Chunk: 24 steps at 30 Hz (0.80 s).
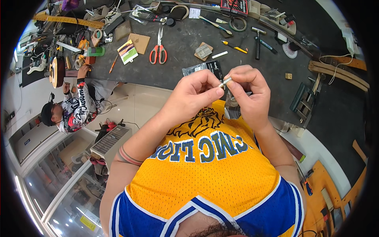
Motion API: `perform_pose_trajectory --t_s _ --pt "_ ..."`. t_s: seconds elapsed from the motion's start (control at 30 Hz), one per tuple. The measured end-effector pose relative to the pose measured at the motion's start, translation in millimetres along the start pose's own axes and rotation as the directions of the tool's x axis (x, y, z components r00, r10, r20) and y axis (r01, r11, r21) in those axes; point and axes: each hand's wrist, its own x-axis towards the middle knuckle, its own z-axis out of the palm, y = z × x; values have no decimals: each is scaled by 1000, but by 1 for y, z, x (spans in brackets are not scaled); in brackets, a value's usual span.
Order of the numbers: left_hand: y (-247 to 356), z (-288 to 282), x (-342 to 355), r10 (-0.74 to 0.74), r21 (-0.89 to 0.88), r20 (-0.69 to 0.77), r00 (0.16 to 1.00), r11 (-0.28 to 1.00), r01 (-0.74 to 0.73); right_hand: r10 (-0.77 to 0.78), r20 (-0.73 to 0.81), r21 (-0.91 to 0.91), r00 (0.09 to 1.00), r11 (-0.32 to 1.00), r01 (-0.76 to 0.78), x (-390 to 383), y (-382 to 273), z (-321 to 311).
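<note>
Close in front of my chest, both hands meet at a small silvery metal piece (226,81), narrow and cylindrical; its exact kind is too small to tell. My left hand (197,90) pinches one end between thumb and forefinger. My right hand (252,93) grips the other end with its thumb and fingers. Beneath the right palm hangs a crumpled, dark, partly see-through plastic packet (232,110), its upper part hidden by the fingers. Just beyond my left hand, a black package with a clear part (215,68) lies on the dark workbench (177,45).
Orange-handled scissors (158,53), a yellow-green card (127,51), a yellow cutter (235,47) and a hammer (258,43) lie on the bench. A green vise-like tool (303,98) sits at right. Far left, another person (81,104) works beside a guitar body (57,72).
</note>
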Motion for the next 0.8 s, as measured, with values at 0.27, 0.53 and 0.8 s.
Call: perform_pose_trajectory --t_s 0.27,0.53,0.8 --pt "1 -8 5 -125 -51 96 988 990 130 8 -76 0 997 1000 -8 -5 2 -3" --pt "-1 -3 3 -71 -196 61 996 977 81 -9 -87 -14 996 1000 7 -7 -1 -8" --pt "-7 26 1 36 -197 -92 995 979 -54 -13 -89 -12 996 1000 12 -9 -3 -10"
